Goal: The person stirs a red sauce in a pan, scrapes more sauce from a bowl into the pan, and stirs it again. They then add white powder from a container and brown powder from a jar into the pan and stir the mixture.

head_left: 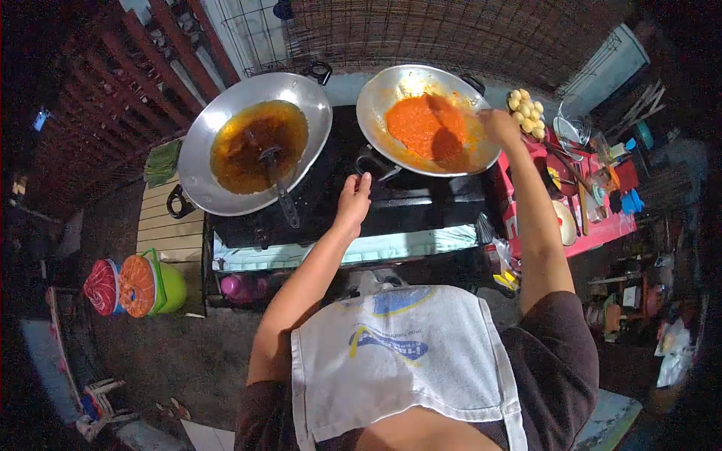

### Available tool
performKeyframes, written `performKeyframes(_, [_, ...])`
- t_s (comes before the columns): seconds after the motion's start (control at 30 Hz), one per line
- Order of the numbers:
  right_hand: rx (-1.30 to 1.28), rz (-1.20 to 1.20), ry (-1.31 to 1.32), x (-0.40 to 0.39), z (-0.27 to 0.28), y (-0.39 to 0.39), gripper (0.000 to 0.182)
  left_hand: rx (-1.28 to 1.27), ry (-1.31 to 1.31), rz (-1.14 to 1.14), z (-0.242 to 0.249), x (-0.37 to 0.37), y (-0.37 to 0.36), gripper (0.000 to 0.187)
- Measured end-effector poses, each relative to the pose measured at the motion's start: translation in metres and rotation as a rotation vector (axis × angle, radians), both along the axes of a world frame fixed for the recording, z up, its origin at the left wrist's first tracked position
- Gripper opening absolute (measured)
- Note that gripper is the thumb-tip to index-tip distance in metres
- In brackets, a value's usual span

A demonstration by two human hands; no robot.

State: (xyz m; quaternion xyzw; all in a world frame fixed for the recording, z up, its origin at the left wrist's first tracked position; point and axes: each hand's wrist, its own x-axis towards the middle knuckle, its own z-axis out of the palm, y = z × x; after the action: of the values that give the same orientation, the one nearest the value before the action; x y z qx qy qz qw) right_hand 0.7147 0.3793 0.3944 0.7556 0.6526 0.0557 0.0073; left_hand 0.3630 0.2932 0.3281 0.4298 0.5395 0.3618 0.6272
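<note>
On the right side of the stove sits a metal wok (367,113) with thick orange-red sauce (421,128) in it. My right hand (498,126) is closed over its right rim, around the handle of a spatula (445,113) whose blade is blurred in the sauce. My left hand (355,199) is closed at the wok's near black handle (370,163), fingertips curled against it. To the left, a larger wok (197,150) holds dark brown oil (259,143). A slotted spatula (284,192) leans in it, its handle over the near rim.
A bowl of peeled eggs (526,113) stands right of the sauce wok. Utensils and a plate (565,223) crowd a pink table (605,227). Left are a slatted wooden surface (162,218) and a green bucket (171,289). A woven screen (451,34) hangs behind the stove.
</note>
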Motion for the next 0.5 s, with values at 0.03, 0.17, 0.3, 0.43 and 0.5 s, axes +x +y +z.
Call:
performKeyframes(0.03, [0.008, 0.082, 0.050, -0.012, -0.002, -0.005, 0.027, -0.002, -0.002, 0.000, 0.000, 0.001, 0.000, 0.050])
performKeyframes(0.17, [-0.039, 0.175, 0.013, -0.034, 0.029, -0.030, 0.024, -0.026, -0.015, 0.028, 0.004, 0.002, -0.001, 0.051])
performKeyframes(0.3, [-0.064, 0.161, -0.467, -0.052, 0.105, -0.073, 0.018, -0.015, -0.024, -0.003, 0.001, 0.000, 0.000, 0.050])
performKeyframes(0.43, [0.067, 0.252, -0.464, -0.030, 0.054, -0.034, 0.015, -0.023, -0.024, -0.014, -0.006, 0.001, 0.001, 0.048])
performKeyframes(0.5, [0.094, 0.282, -0.406, -0.035, 0.029, -0.012, 0.013, -0.015, -0.026, 0.006, -0.005, 0.002, 0.000, 0.046])
